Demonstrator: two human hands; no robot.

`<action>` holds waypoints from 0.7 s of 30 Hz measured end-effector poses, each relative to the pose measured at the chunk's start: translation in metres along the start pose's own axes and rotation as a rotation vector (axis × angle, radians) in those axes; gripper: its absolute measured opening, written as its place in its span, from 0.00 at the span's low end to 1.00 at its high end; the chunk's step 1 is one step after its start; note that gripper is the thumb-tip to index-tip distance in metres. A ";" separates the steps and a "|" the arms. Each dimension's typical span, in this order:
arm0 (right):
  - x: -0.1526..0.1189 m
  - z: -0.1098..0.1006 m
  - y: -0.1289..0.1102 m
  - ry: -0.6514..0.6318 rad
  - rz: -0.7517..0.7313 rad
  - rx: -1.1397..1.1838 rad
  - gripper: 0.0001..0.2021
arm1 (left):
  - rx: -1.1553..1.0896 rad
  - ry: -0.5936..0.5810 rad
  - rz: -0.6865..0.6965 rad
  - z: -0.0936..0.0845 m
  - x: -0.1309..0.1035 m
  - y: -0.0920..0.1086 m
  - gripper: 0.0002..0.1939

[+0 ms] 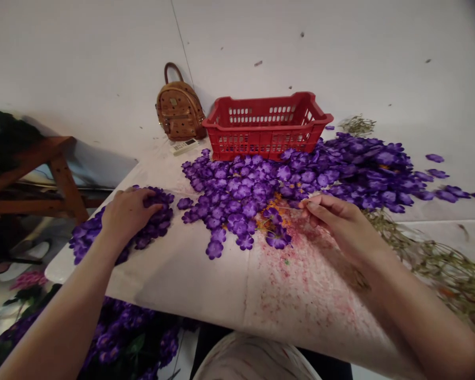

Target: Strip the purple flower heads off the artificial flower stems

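My left hand (131, 211) rests over a small heap of purple fabric flowers (158, 216) at the table's left edge, thumb and fingers apart. The flowers under the palm are hidden. My right hand (332, 219) is closed, thumb and fingertips pinching a thin pale flower stem (291, 207) that points left. Beyond the stem's tip lie tiny orange stamens (275, 203) and a few loose purple flowers (279, 236). The large pile of purple flower pieces (237, 184) spreads across the table between and beyond my hands.
A red plastic crate (267, 134) stands behind the pile, beside a brown backpack (180, 111) and a white remote-like device (184, 147). Dry greenish stems (431, 258) lie at right. Finished-looking purple flowers (114, 338) sit below the table's front edge; a wooden stool (59, 174) stands left.
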State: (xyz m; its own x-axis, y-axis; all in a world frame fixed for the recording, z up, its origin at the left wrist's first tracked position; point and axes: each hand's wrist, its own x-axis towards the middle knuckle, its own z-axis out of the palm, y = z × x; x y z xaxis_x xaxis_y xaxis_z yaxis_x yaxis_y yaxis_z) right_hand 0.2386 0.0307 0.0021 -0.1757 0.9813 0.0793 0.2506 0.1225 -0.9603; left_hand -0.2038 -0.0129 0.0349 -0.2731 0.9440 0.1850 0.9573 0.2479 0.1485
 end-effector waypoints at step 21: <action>-0.008 0.132 -0.042 -0.551 -0.397 -1.082 0.16 | -0.478 -0.173 0.511 0.075 -0.008 0.111 0.12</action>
State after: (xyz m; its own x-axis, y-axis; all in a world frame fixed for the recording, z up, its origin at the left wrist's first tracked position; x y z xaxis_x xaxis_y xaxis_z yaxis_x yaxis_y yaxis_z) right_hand 0.1032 -0.0021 0.0068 -0.7212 0.6901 -0.0601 0.6887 0.7050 -0.1693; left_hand -0.0879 0.0230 -0.0228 0.2545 0.9474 0.1943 0.8048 -0.3189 0.5007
